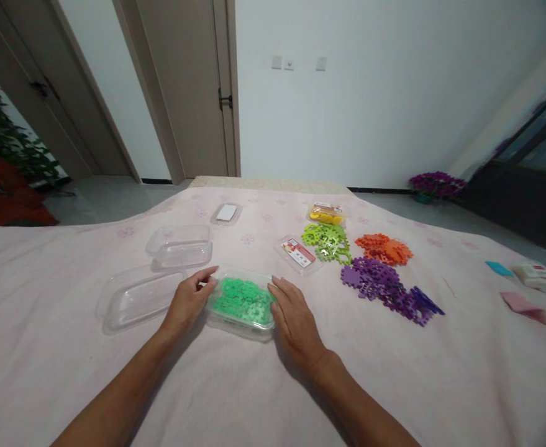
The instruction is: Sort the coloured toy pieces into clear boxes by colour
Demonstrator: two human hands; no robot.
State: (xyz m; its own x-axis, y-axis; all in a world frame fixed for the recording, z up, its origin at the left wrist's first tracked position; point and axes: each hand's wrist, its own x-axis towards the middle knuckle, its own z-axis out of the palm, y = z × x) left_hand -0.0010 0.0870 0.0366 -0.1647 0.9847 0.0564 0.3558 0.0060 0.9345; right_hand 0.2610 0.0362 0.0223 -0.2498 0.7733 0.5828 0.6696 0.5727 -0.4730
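Note:
Right in front of me is a transparent plastic box [240,329] filled with green interlocking plastic pieces [242,300]. My left hand [191,301] grips its left edge, thumb and index finger at the rim. On the opposite side, my right hand [295,320] holds the right edge with its fingers bent over the corner. A transparent lid appears to cover the pieces, though whether it is fully pressed down I cannot tell. Just left of my left hand lies a see-through lid or tray [137,301], and behind it stands another transparent box [179,245].
A labelled lid [298,253] lies beyond the box. Rightward are piles of lime pieces [328,241], orange pieces [384,248] and purple pieces [379,282]. A box of yellow pieces [327,214] and a small lid [227,213] stand at the back. Folded cloths [524,306] lie far right.

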